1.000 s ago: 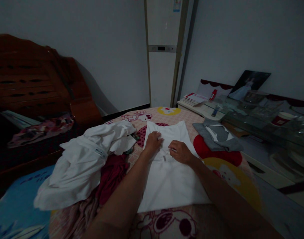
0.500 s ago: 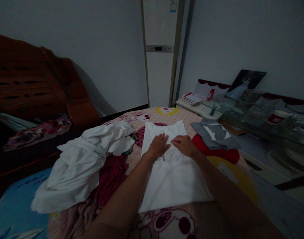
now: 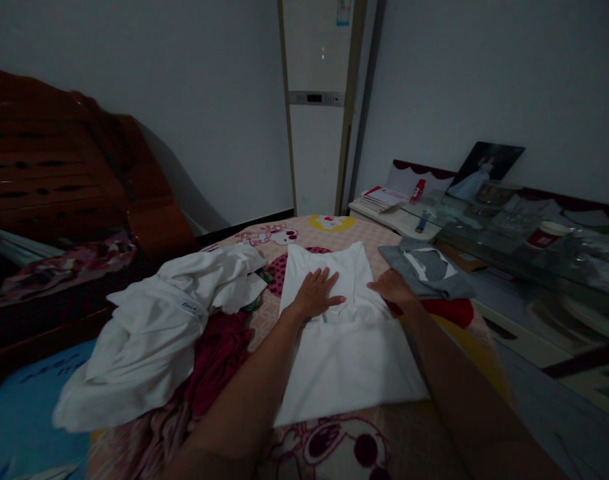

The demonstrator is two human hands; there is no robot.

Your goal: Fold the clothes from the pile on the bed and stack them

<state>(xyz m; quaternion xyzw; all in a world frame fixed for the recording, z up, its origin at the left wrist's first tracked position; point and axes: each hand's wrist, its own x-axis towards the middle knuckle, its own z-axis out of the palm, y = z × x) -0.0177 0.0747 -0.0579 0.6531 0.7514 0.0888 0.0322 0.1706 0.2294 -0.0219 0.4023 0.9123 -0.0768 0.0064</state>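
Observation:
A white garment (image 3: 347, 353) lies flat and partly folded on the patterned bedspread (image 3: 334, 453) in front of me. My left hand (image 3: 317, 292) rests palm down on its upper half, fingers spread. My right hand (image 3: 393, 287) sits at the garment's right edge, fingers flat against the cloth, holding nothing. Both forearms reach in from the bottom of the view.
A heap of white clothing (image 3: 154, 333) over dark red cloth (image 3: 219, 360) lies to the left. A folded grey garment (image 3: 427, 270) is at the right. A cluttered side table (image 3: 484, 220) runs along the right wall. A wooden headboard (image 3: 59, 167) stands at left, a tall white unit (image 3: 317, 107) behind.
Both hands went from pinching at the garment's middle to lying flat. My right hand slid outward to the garment's right edge. My left hand spread and stayed near the middle.

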